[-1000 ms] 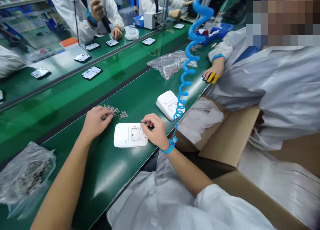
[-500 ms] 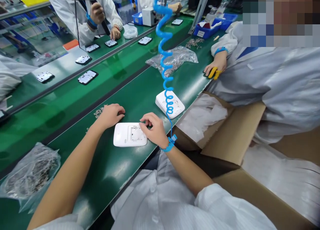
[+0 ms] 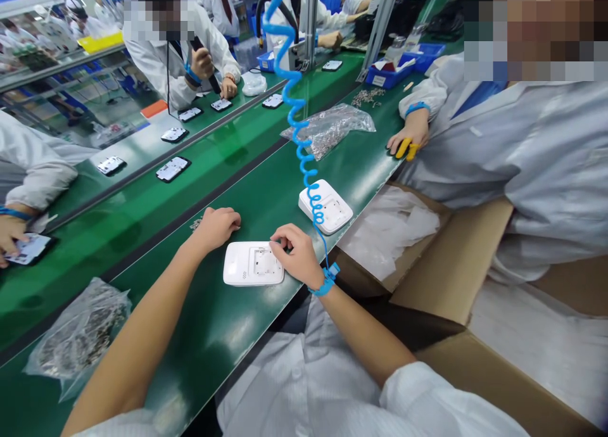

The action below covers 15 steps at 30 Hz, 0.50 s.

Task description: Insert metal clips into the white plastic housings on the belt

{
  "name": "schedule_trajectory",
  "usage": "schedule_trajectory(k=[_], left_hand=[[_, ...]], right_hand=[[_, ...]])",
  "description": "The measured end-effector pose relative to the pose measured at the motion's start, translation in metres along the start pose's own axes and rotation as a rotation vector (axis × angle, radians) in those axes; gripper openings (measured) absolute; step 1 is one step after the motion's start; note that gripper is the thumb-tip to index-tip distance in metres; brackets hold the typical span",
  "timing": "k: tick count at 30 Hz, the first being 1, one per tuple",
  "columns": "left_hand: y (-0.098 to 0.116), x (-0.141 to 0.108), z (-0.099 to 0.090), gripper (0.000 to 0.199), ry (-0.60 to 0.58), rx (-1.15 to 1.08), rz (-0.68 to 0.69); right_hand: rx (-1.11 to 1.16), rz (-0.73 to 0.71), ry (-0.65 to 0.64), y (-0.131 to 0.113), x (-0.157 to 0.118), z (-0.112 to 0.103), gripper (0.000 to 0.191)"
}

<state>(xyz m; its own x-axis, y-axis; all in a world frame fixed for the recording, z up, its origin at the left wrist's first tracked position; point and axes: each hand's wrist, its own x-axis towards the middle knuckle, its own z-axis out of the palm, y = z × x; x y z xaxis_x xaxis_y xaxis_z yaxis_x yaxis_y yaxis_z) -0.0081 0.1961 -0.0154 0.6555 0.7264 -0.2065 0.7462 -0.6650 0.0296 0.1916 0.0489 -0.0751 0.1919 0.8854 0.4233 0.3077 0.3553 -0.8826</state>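
A white plastic device housing (image 3: 240, 264) with a square recess lies flat on the green bench before me. My right hand (image 3: 300, 254) is over its right edge, thumb and index finger pinched at the recess; whatever is between the fingertips is too small or hidden to make out. Round that wrist is a blue strap (image 3: 324, 284) with a coiled blue cord (image 3: 299, 133). Beyond the housing my left hand (image 3: 217, 227) rests on the bench, fingers loosely bent and apart from the thumb, nothing visible in them. Small metal parts (image 3: 195, 223) lie beside it, partly covered.
A second white housing (image 3: 332, 210) lies to the right, behind the cord. Plastic bags of small metal parts (image 3: 83, 335) (image 3: 332, 130) lie left and far ahead. An open cardboard box (image 3: 446, 259) stands beyond the bench edge. Co-workers' hands (image 3: 412, 133) (image 3: 12, 234) are nearby.
The view has shifted slightly, and a co-worker's hands with a black-edged device now show at the left. My left fingers have drawn a little closer together; my right hand still pinches at the housing.
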Motion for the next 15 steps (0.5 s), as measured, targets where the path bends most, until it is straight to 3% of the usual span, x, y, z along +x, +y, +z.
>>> schedule_trajectory(k=[6,15], left_hand=[[0.000,0.005,-0.002,0.022,0.048,-0.028,0.015],[0.004,0.000,-0.018,0.014,0.228,-0.255,-0.110]], right_hand=[[0.003,0.010,-0.004,-0.001,0.001,-0.001,0.007],[0.029,0.016,0.009,-0.001,0.001,-0.001,0.009]])
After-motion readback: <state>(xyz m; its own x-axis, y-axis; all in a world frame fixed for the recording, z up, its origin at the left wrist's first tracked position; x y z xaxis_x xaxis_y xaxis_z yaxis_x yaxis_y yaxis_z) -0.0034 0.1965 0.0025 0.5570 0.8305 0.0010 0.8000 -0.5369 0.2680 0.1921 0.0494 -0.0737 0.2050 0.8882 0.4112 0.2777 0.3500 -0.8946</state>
